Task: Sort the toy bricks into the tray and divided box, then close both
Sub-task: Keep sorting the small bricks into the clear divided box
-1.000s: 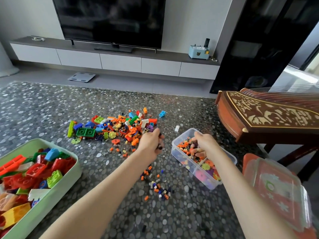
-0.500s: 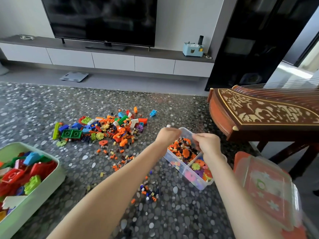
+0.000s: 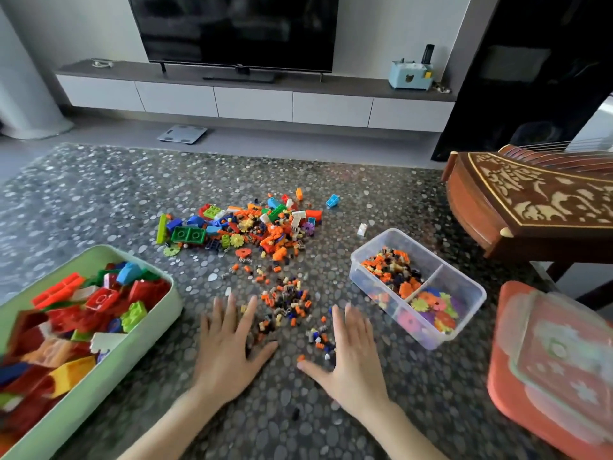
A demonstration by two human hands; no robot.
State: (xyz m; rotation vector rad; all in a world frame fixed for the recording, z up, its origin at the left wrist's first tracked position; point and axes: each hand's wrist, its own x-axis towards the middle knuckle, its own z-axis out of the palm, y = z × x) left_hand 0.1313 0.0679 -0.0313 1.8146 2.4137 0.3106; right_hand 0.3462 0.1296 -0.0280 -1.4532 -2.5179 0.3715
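At the near left a green tray (image 3: 109, 380) is seen, filled with large bricks; a mixed pile (image 3: 252, 227) lies farther off on the pebbled mat (image 3: 99, 200); the left hand (image 3: 229, 353) and right hand (image 3: 351, 360) are laid flat, fingers spread, nothing held, either side of scattered small bricks (image 3: 288, 307); to the right the divided box (image 3: 464, 287) stands open; a clear lid (image 3: 570, 360) is set on a red stool (image 3: 510, 386).

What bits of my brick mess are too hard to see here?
Head view, the only one:
Green tray: near end cut off by the left and bottom edges.
Clear lid: blurred, cut by the right edge; its pattern is unclear.
Small bricks: too tiny to tell shapes; any under the left hand and right hand are hidden.
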